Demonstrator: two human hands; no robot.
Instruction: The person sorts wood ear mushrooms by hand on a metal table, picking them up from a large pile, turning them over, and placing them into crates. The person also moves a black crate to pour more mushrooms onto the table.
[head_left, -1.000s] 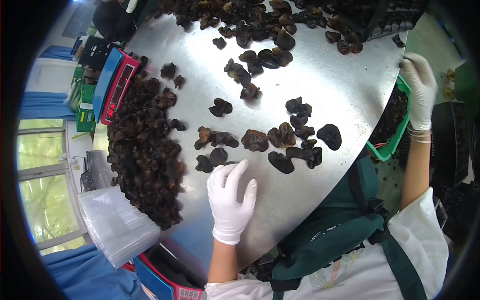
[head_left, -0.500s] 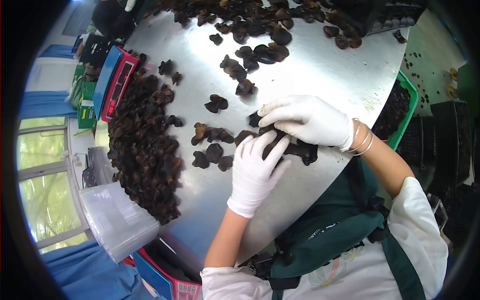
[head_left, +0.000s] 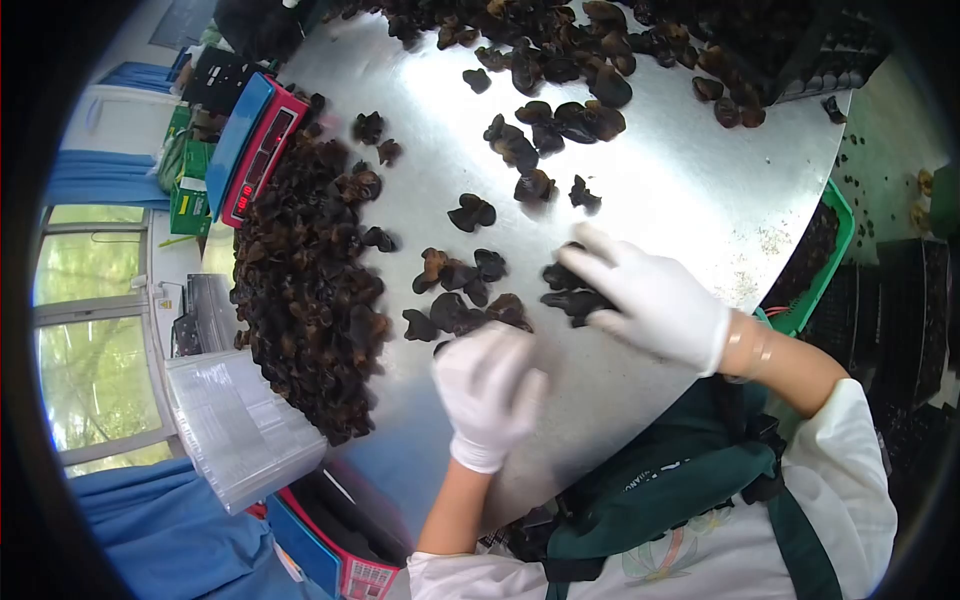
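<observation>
Dark wood ear mushrooms lie scattered on a round metal table [head_left: 690, 170]. My right hand [head_left: 655, 300], in a white glove, rests on a small cluster of mushrooms [head_left: 570, 298], which sit between its fingers and thumb. In a white glove and blurred, my left hand [head_left: 485, 390] has its fingers curled just below another loose cluster [head_left: 460, 300]; whether it holds anything is unclear. More single pieces [head_left: 530, 150] lie farther up the table.
A long heap of mushrooms [head_left: 300, 270] runs along the table's left side, beside a red and blue scale [head_left: 255, 150]. Clear plastic containers [head_left: 235, 425] are stacked at lower left. A green basket [head_left: 820, 275] of mushrooms hangs at the right edge. Black crates [head_left: 820, 55] stand top right.
My right hand came from the green basket to the mushrooms at the table's middle and drew them nearer. My left hand pulled back toward me and curled its fingers.
</observation>
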